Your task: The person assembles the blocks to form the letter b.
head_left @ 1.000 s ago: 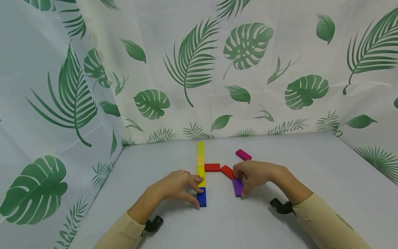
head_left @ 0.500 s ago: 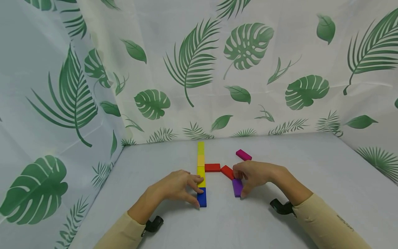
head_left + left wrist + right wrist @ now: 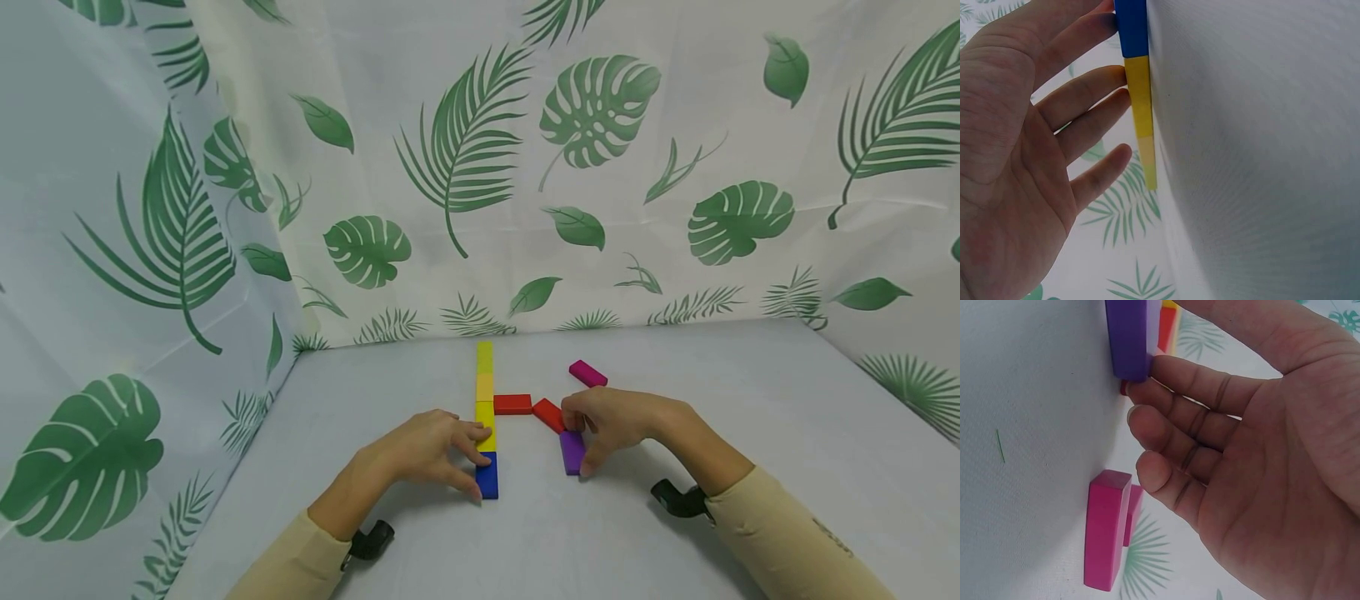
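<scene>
A straight column of yellow blocks (image 3: 485,360) ends at the near side in a blue block (image 3: 488,482). My left hand (image 3: 423,450) rests along its left side, fingertips touching the lower yellow block and the blue block, fingers loosely extended. In the left wrist view those fingers reach the side of the yellow block (image 3: 1140,100). My right hand (image 3: 618,421) holds a purple block (image 3: 573,454) lengthwise, thumb at its near end and index finger at its far end. One red block (image 3: 513,404) touches the column; a second, slanted red block (image 3: 548,414) meets the purple block.
A magenta block (image 3: 587,372) lies behind my right hand. The right wrist view shows a pink block (image 3: 1107,531) with another pink block (image 3: 1133,512) beyond it. Leaf-patterned cloth (image 3: 480,167) walls the back and sides of the white table (image 3: 540,550).
The purple block has shifted slightly left with my right hand's fingertips on it. My left hand and the other blocks stay where they were.
</scene>
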### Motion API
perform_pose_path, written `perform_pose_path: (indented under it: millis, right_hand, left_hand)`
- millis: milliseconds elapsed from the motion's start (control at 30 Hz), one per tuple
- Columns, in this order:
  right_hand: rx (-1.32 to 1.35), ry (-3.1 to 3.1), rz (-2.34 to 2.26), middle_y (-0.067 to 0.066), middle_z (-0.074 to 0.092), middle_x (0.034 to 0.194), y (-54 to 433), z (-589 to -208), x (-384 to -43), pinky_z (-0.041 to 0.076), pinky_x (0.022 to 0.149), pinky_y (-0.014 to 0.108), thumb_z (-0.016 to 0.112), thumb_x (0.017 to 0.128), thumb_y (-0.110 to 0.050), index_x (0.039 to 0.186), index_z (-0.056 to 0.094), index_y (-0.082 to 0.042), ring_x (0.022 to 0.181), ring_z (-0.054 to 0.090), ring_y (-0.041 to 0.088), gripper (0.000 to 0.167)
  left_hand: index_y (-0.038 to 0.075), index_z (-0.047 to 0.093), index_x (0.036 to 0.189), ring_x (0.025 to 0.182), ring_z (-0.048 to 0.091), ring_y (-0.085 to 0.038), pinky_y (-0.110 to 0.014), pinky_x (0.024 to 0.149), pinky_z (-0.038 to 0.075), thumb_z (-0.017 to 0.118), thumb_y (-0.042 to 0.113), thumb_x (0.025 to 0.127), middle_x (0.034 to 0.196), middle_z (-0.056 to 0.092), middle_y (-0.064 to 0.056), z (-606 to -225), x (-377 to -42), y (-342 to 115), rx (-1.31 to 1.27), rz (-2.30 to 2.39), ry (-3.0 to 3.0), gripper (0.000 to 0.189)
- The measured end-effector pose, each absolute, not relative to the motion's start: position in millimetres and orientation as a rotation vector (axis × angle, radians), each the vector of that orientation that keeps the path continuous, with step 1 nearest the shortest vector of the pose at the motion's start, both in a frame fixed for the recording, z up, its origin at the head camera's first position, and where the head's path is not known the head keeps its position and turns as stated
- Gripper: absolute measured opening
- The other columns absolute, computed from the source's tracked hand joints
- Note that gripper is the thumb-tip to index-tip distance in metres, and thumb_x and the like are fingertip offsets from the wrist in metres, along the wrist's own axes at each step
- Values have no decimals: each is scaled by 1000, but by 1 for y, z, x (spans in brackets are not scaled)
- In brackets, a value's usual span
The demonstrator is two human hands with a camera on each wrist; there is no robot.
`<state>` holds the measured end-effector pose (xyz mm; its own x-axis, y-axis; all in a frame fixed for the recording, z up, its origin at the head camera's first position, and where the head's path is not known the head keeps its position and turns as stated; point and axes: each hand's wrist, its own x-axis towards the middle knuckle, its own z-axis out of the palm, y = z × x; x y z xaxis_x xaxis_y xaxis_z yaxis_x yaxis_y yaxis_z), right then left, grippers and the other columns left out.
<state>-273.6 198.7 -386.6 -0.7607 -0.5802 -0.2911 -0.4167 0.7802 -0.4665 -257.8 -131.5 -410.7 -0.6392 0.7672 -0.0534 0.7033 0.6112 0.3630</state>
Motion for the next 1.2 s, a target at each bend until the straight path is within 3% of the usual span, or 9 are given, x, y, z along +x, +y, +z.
perform_pose_path:
  millis: [1200]
  right_hand:
    - [-714,2541,-512,-5,63,99,202,-385,-274,53,78,34,96,71,-31,107,64,-22,98,59,18,49]
  left_hand:
    - [36,79,119,143,51,-5,-44,122,40,84,61,77,149,60,8,-413,-261,-132,1234,448,2622,49]
